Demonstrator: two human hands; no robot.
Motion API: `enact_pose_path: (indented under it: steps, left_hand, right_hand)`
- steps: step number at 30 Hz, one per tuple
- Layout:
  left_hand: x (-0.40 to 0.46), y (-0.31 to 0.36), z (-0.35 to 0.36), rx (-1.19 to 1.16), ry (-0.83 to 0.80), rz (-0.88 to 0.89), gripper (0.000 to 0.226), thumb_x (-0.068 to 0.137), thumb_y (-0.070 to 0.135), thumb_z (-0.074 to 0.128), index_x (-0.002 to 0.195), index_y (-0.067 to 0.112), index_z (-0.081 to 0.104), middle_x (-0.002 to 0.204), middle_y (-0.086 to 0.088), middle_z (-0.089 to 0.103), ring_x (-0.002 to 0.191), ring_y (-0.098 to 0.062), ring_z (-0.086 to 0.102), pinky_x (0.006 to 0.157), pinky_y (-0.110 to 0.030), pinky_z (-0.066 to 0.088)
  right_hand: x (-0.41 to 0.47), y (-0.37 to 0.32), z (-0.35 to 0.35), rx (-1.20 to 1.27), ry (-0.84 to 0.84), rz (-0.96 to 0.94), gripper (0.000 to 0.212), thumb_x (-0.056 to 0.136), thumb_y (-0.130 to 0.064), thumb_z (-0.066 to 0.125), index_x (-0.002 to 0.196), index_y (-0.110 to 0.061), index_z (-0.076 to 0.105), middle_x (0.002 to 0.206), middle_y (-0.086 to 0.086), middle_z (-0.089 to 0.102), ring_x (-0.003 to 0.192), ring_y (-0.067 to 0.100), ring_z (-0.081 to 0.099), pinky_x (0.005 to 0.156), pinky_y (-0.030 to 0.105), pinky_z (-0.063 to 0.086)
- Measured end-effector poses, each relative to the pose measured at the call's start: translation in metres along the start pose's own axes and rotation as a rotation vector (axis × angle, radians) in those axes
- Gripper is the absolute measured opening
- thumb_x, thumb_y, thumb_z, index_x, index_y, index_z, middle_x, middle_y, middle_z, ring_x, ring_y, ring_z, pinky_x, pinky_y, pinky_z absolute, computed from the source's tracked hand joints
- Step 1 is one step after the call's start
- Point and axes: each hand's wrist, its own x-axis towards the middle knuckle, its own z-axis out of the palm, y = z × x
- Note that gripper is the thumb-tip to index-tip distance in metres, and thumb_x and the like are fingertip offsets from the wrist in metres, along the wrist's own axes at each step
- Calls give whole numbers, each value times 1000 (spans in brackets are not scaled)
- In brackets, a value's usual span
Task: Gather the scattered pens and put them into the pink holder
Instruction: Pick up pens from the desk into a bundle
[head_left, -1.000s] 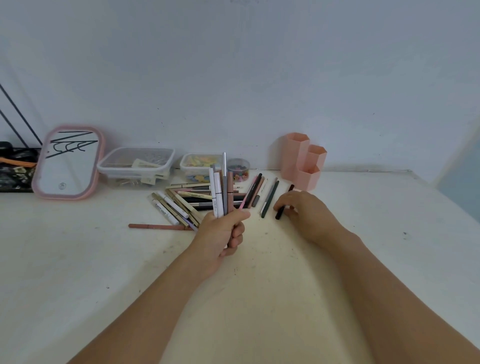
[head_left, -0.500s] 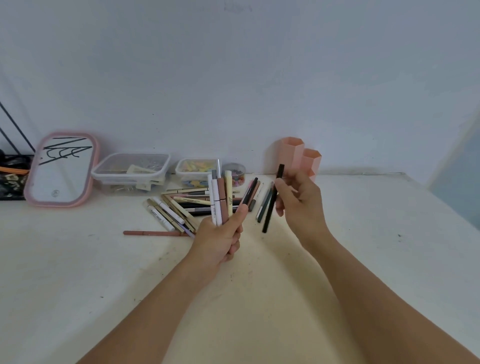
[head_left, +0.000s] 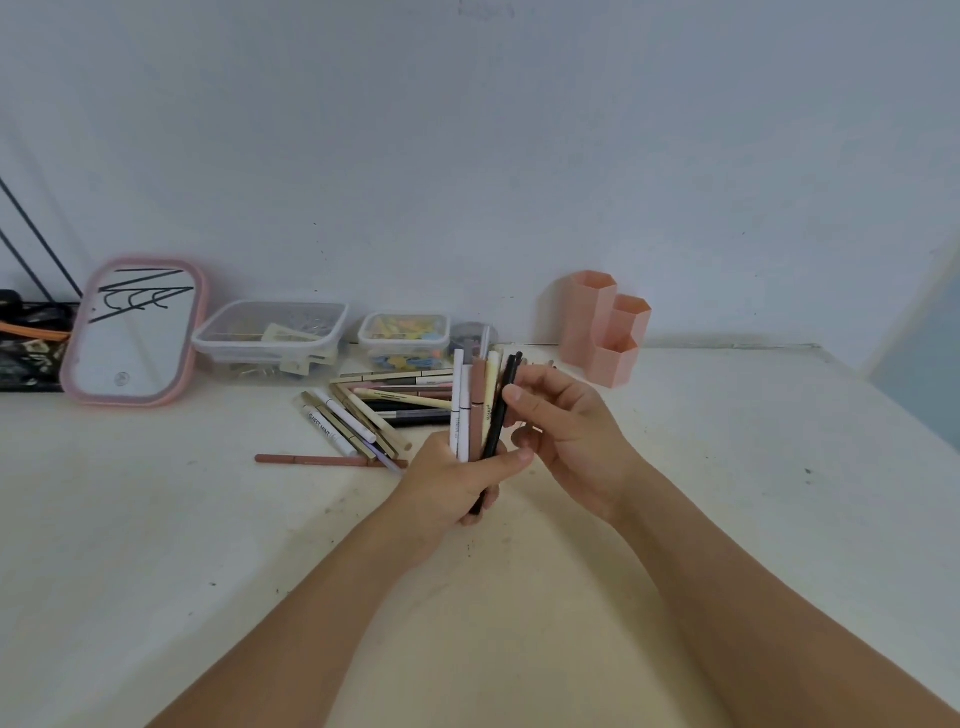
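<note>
My left hand grips an upright bundle of pens: white, brown, cream and black ones. My right hand is against the bundle's right side, its thumb and fingers on a black pen that sits at the bundle's edge. Behind the hands lies a heap of scattered pens on the white table, with one long brown pen lying apart at the front. The pink holder, made of three hexagonal tubes, stands at the back right by the wall. Pens behind my hands are hidden.
Along the wall stand a pink-framed mirror, a clear lidded box, a smaller box of coloured bits and a small round jar. Dark clutter sits at the far left. The table's right edge runs diagonally.
My right hand picked a black pen off the table, lifted it and brought it left against the bundle in my left hand. The left hand stayed about where it was.
</note>
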Motion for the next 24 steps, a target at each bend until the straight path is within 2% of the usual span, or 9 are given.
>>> enact_pose_path:
  steps: [3,5,8,10,12,13,15,19,24]
  left_hand:
    - [1,-1,3,61,-6,30,32,87,34,78,67,16,61,55,-5,59,46,-14,54,39,-21,36]
    - [0,-1,4,68,13,35,33,88,36,77,69,15,61,53,-2,58,44,-13,55,38,-21,37]
    - [1,-1,3,-31,118,21,31,86,38,78,73,15,62,50,0,52,42,-14,48,37,-20,32]
    - [3,-1,0,-81,215,21,35,84,39,80,64,20,58,47,1,47,40,-14,44,37,-20,31]
    - [6,-1,-5,-114,274,34,39,84,36,81,58,23,55,46,2,45,39,-14,42,37,-20,30]
    - [6,-1,-6,-128,287,35,37,85,35,80,60,22,55,46,2,45,40,-14,43,37,-20,30]
    - [7,-1,-8,-156,288,33,33,87,34,78,68,18,57,48,1,48,44,-15,50,38,-22,32]
    - [6,-2,-6,-155,275,32,31,89,36,75,73,15,61,51,-1,55,49,-18,59,38,-24,37]
    - [6,0,-5,-181,253,-37,38,89,38,75,66,20,51,47,4,42,40,-12,39,35,-18,27]
  right_hand:
    - [-1,2,0,-81,10,-13,31,83,-23,76,110,-8,75,89,9,69,79,20,57,61,28,49]
    - [-1,2,-1,-114,-5,-12,24,83,-27,76,103,-15,79,84,6,70,79,21,58,66,32,49]
    - [1,6,-4,-238,62,-72,13,90,-30,75,97,-21,80,80,-4,73,72,11,61,65,24,49]
    - [4,11,-13,-561,253,-177,14,92,-27,73,106,-24,76,93,-11,74,79,4,64,69,17,48]
    - [4,16,-30,-1062,345,-257,33,89,-22,72,122,-27,68,117,-11,69,101,4,61,83,16,45]
    - [5,17,-37,-1212,306,-240,44,88,-21,70,131,-27,62,130,-9,62,116,9,55,94,18,40]
    - [6,18,-45,-1285,194,-153,57,86,-23,67,141,-27,53,145,-6,50,134,16,40,104,22,30]
    - [12,27,-37,-1447,19,-105,65,86,-34,60,149,-28,45,152,-6,44,138,20,34,111,32,32]
    - [14,30,-31,-1512,-21,-83,59,95,-37,53,152,-26,43,154,-6,44,140,20,33,113,36,33]
